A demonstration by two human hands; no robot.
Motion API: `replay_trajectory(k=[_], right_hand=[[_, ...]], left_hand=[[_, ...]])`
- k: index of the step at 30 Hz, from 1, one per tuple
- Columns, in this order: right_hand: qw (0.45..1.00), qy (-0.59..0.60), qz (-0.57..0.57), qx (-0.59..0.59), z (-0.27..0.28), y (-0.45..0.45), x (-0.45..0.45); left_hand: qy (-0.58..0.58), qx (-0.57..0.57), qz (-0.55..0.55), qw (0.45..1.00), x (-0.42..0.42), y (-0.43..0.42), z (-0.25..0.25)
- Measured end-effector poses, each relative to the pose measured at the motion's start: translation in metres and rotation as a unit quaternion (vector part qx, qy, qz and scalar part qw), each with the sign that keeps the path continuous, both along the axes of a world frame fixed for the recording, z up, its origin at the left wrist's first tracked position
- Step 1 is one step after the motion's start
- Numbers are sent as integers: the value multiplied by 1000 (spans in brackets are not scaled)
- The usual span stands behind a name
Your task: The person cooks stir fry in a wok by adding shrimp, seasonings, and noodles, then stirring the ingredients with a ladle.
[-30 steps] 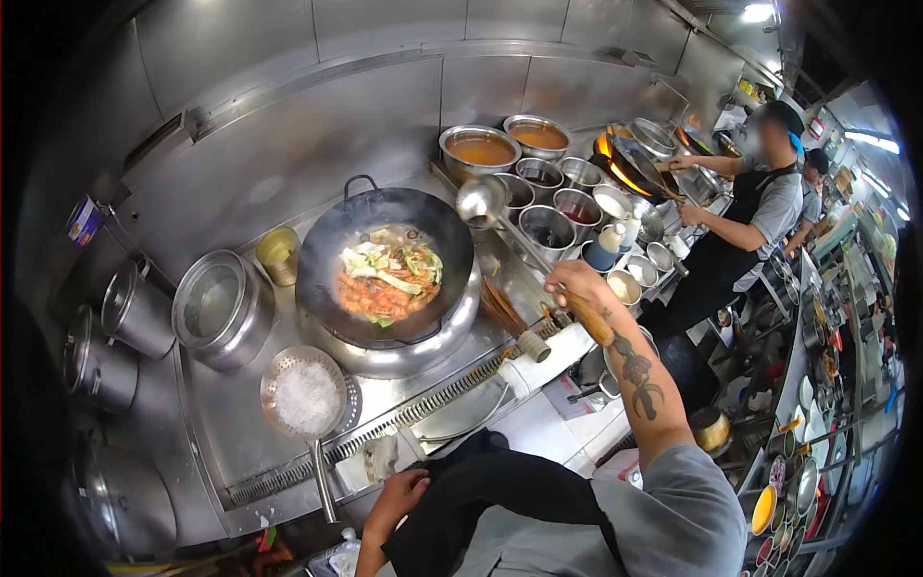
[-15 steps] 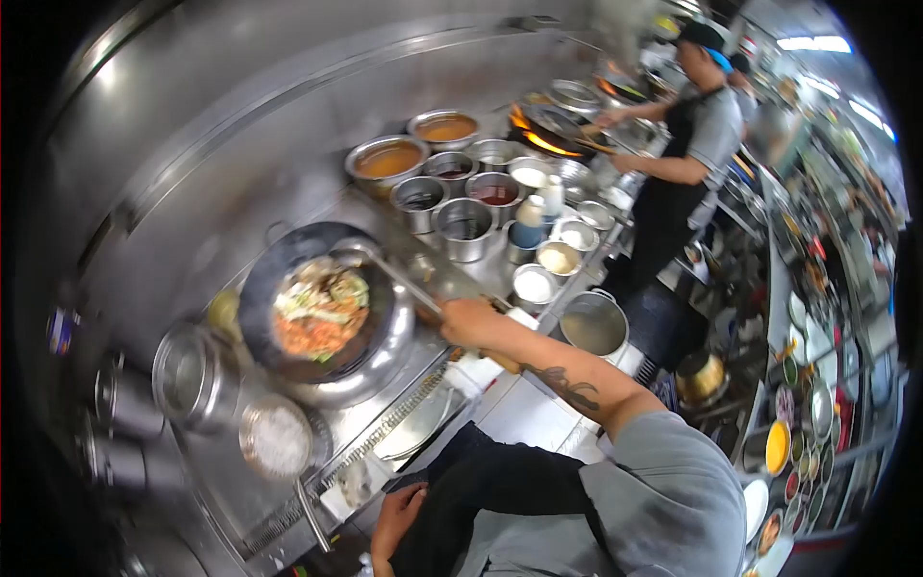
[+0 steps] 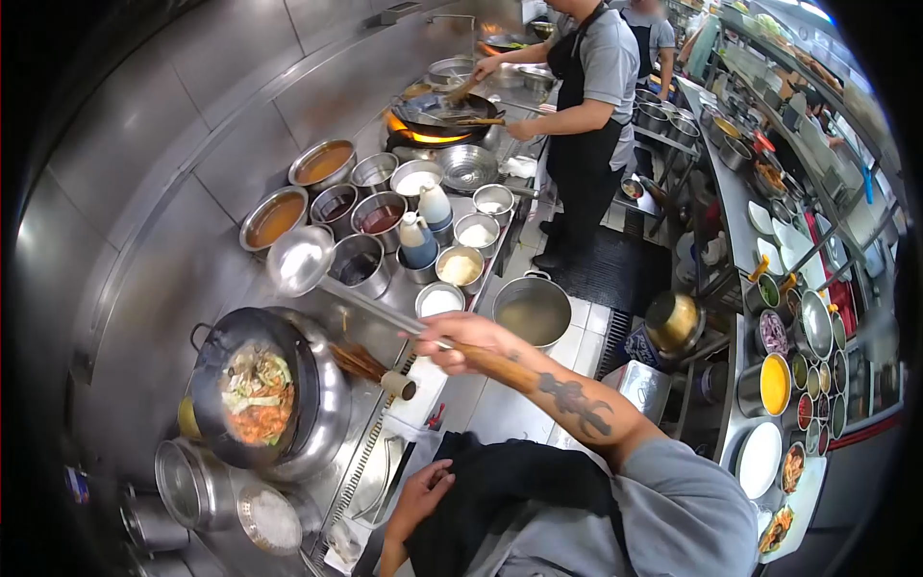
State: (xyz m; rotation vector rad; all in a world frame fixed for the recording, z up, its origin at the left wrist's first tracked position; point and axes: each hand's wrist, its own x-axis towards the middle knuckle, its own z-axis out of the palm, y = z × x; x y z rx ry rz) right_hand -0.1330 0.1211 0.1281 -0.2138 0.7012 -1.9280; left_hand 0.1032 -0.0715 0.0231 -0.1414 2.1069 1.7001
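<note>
"Where's the ladle (image 3: pixel 301 262) now?"
"Up and right of the wok (image 3: pixel 255 325). Just before, right over the wok."
"Held how?"
"Tight in the right hand (image 3: pixel 466 346), clamped round the handle."
"And the left hand (image 3: pixel 423 492)?"
"Down and right of the wok, by the black apron (image 3: pixel 538 471). Fingers a bit bent. Can't tell if gripping cloth."
"And the food (image 3: pixel 258 394)?"
"Still in the wok."

OPEN: above wok (image 3: pixel 216 351) | BLOCKED: sauce pots (image 3: pixel 383 279) behind ladle (image 3: pixel 301 260) | brush (image 3: pixel 370 370) beside wok
</note>
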Motion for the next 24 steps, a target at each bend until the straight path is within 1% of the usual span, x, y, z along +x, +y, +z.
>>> replay_trajectory(k=[1, 2, 3, 4, 5, 6, 7, 8, 9, 10, 13, 14, 15, 16, 17, 18, 19, 20, 22, 24], right_hand=[[998, 5, -52, -15, 2, 49, 6], [996, 11, -89, -8, 11, 76, 16], [992, 15, -127, 0, 17, 96, 26], [988, 14, -156, 2, 15, 119, 34], [982, 12, -189, 19, 13, 140, 44], [971, 7, -235, 34, 12, 156, 56], [960, 28, -269, 74, 12, 170, 67], [943, 18, -312, 110, 14, 179, 79], [935, 6, -333, 124, 9, 191, 89], [923, -9, -359, 138, 2, 201, 100], [890, -69, -436, 112, -21, 222, 136], [880, -67, -450, 135, -23, 223, 147], [864, -91, -470, 156, -26, 223, 157], [848, -117, -487, 174, -29, 222, 167], [849, -120, -493, 148, -25, 219, 176], [829, -132, -515, 173, -35, 219, 187], [826, -135, -523, 159, -34, 217, 193], [824, -138, -530, 145, -33, 213, 198], [819, -147, -537, 140, -36, 209, 210], [815, -154, -541, 137, -38, 205, 217]], left_hand=[[-14, 33, -22, 999, -25, 1, -8], [-11, 28, -18, 999, -48, 8, -1], [31, -8, -40, 999, -75, 9, -4], [35, 41, -39, 998, -106, 17, -3], [0, 56, -26, 998, -139, 25, 2], [37, 106, -9, 994, -177, 36, -5], [57, 181, 7, 982, -217, 50, -7], [44, 178, 28, 983, -264, 62, -17], [112, 126, 24, 985, -309, 72, -19], [182, 97, 68, 976, -364, 83, -49], [225, -70, 207, 950, -489, 104, -67], [255, -13, 183, 949, -524, 99, -81], [272, -97, 243, 926, -542, 108, -82], [257, -129, 293, 912, -580, 111, -114], [255, -128, 292, 913, -588, 112, -113], [252, -128, 295, 913, -595, 111, -112], [279, -214, 333, 875, -619, 105, -137], [305, -296, 370, 826, -636, 107, -161], [265, -188, 376, 867, -618, 108, -134], [293, -234, 385, 843, -622, 105, -131]])
